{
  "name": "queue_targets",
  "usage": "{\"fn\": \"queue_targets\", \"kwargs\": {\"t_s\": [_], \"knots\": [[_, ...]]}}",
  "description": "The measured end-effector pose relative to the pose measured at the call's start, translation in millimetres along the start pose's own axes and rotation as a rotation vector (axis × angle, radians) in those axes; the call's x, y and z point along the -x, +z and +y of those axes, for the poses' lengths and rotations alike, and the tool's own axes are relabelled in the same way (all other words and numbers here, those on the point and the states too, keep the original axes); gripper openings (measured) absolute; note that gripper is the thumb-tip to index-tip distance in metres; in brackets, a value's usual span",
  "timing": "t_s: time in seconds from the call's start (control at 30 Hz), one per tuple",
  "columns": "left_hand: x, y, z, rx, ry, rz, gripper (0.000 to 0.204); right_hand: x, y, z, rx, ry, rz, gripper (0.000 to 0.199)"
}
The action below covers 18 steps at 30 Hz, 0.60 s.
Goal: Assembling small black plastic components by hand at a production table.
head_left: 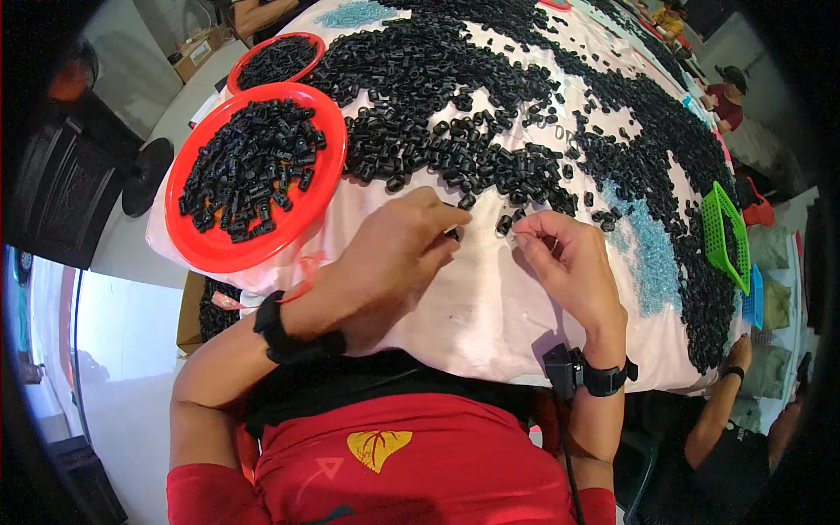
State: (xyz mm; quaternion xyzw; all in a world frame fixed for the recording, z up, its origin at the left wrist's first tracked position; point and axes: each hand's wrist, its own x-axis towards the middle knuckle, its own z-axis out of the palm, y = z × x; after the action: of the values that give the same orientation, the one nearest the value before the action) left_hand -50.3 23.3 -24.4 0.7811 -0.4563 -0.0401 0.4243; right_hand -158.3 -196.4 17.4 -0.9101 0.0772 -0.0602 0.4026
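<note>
My left hand (398, 254) is closed over the pale cloth, with a small black plastic part (454, 234) showing between its thumb and fingers. To its right, my right hand (569, 262) has thumb and forefinger pinched together; whatever is between them is too small to make out. Beside those fingertips lies a loose black part (504, 226). Just beyond both hands spreads a wide heap of similar short, hollow black parts (455, 153). A red round tray (332, 175) at the left holds more black pieces.
Behind the near tray stands a second red tray (318, 54) of thin black pieces. Small clear bluish pieces (656, 262) lie at the right, near a green basket (724, 236) and a blue basket (753, 299). Another person's arm (716, 411) rests at the right table edge.
</note>
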Motion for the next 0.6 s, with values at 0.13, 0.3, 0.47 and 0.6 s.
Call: {"fn": "queue_targets", "kwargs": {"t_s": [0.13,0.3,0.47,0.6], "knots": [[-1.2,4.1,-3.7,-0.068,0.057,0.000,0.020,1.2,2.2,-7.6,-0.027,-0.001,0.010,0.011],[-12.3,-10.5,-1.0,0.068,-0.091,0.085,0.018,-0.8,-0.6,2.1,0.006,-0.014,0.038,0.010],[-17.9,-14.6,-6.6,-0.142,-0.069,0.052,0.023,-0.3,2.7,1.4,-0.005,-0.047,0.073,0.012],[-24.0,-9.5,-14.2,-0.180,-0.047,0.012,0.023,0.5,1.4,-1.6,0.053,-0.091,0.080,0.014]]}}
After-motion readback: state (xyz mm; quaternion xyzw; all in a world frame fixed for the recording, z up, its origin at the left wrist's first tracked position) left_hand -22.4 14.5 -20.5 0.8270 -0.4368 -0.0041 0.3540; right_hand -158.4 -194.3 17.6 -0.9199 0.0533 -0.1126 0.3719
